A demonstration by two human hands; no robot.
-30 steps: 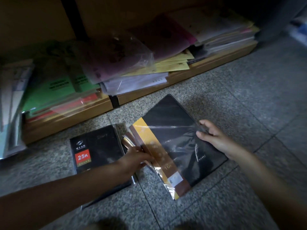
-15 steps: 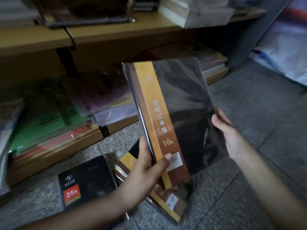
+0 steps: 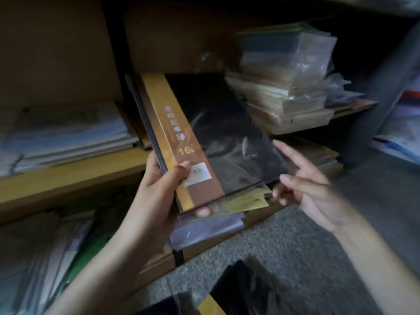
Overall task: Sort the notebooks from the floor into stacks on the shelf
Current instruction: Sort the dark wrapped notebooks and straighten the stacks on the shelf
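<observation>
A black notebook with a yellow-brown spine band marked 16K [image 3: 211,137], wrapped in clear film, is held up with its far end over the middle wooden shelf [image 3: 68,176]. My left hand [image 3: 163,189] grips its near left corner, thumb on the cover and fingers underneath. Just off the notebook's right edge, my right hand [image 3: 304,187] hovers with fingers loosely spread and nothing in it. Another black and yellow notebook [image 3: 245,292] lies on the grey floor at the bottom edge.
A tall pile of plastic-wrapped books [image 3: 286,87] stands on the shelf to the right. Flat stacks of folders [image 3: 63,135] fill the shelf's left bay. Green and white folders [image 3: 56,253] and yellow papers [image 3: 247,203] crowd the bottom shelf. A dark upright divider [image 3: 113,51] splits the bays.
The notebook was lifted off the floor and carried up to the middle shelf. My right hand has let go of its right edge. The view has swung upward.
</observation>
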